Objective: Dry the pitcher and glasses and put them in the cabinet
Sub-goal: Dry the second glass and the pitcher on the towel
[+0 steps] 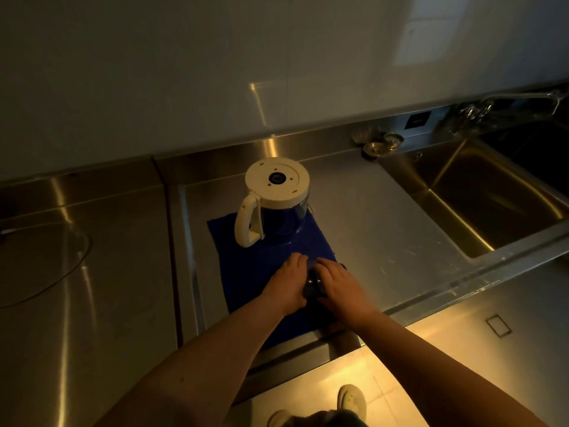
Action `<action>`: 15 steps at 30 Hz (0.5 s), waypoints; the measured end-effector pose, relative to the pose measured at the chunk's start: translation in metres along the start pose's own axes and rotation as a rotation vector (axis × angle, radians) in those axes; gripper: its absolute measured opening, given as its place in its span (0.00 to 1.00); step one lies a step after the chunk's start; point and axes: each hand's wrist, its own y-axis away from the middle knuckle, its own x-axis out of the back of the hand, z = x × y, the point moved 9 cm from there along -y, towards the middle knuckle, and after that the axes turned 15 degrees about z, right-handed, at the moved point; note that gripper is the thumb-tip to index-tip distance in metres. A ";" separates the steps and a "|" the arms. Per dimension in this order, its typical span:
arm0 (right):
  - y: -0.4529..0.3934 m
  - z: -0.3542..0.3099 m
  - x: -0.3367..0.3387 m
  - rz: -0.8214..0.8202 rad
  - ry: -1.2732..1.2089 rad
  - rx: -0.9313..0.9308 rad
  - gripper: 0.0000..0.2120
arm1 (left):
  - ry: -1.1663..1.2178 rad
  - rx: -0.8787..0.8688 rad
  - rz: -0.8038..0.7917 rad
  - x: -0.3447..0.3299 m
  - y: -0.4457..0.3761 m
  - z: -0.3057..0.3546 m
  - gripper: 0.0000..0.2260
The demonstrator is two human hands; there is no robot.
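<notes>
A clear pitcher [277, 208] with a white base and white handle stands upside down on the far end of a blue towel [246, 272] spread over the steel counter. Near the towel's front right, my left hand [288, 282] and my right hand [337, 286] close around a clear glass [314, 283] from both sides; most of the glass is hidden between them. Two more glasses [374, 147] sit at the back of the counter by the sink corner, beside a third one [360, 134] against the backsplash.
A deep steel sink [480, 192] lies to the right, with a tap [505, 103] over it. White cabinet doors [215, 72] hang above the counter. A thin cable [61, 272] curves over the left counter. The counter's front edge [308, 352] runs just below my wrists.
</notes>
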 end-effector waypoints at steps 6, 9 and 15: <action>0.009 0.011 0.003 0.023 -0.095 -0.062 0.32 | -0.007 -0.109 0.028 0.018 -0.005 0.013 0.34; 0.011 0.016 0.007 0.033 -0.142 -0.112 0.34 | -0.037 -0.158 0.008 0.025 -0.005 0.023 0.38; 0.013 0.006 0.024 0.132 -0.068 0.106 0.28 | -0.100 -0.177 -0.020 0.034 -0.010 0.035 0.41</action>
